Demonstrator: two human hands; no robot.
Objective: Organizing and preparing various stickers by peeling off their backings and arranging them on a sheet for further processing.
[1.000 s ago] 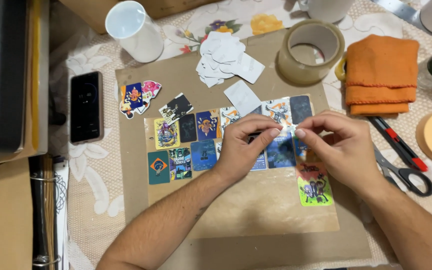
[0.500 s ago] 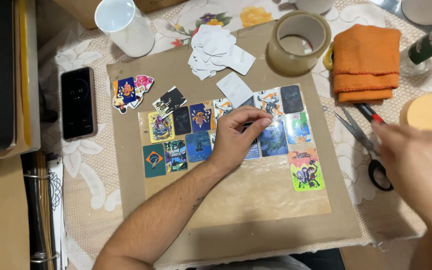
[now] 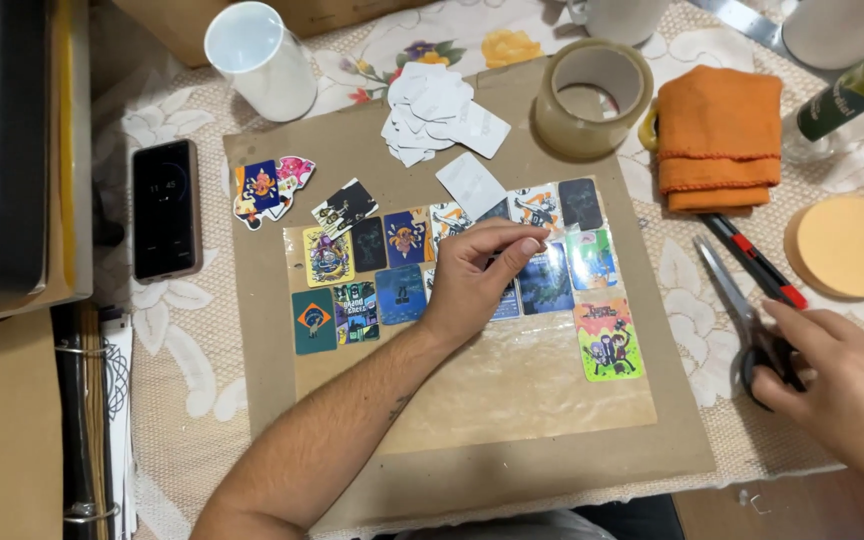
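Item one: our left hand (image 3: 477,275), fingers curled and tips pinched down on a small dark sticker (image 3: 508,297) near the middle of the clear film sheet (image 3: 512,385). The film lies flat on a brown cardboard board (image 3: 552,460). Rows of coloured stickers cover the film's upper half; a green one (image 3: 609,340) sits alone at the 3 o'clock edge.

Item two: our right hand (image 3: 837,375), at 4 o'clock off the board, fingers closed over the black handles of the scissors (image 3: 742,320), blades pointing toward 11 o'clock. A red-and-black utility knife (image 3: 752,260) lies just beside the blades.

Item three, containers: a white cup (image 3: 260,60) at 11 o'clock, upright; we cannot tell what it holds. A roll of clear tape (image 3: 592,98) at 1 o'clock, its core showing bare board. A glass bottle (image 3: 842,100) at 2 o'clock, lying tilted; contents unclear.

Item four, loose goods: a pile of white backing papers (image 3: 437,115) at 12 o'clock; a folded orange cloth (image 3: 717,140); a round yellow sponge (image 3: 852,245) at 3 o'clock; a dark phone (image 3: 164,208) at 9 o'clock; two uncut stickers (image 3: 272,185) beside it on the board.
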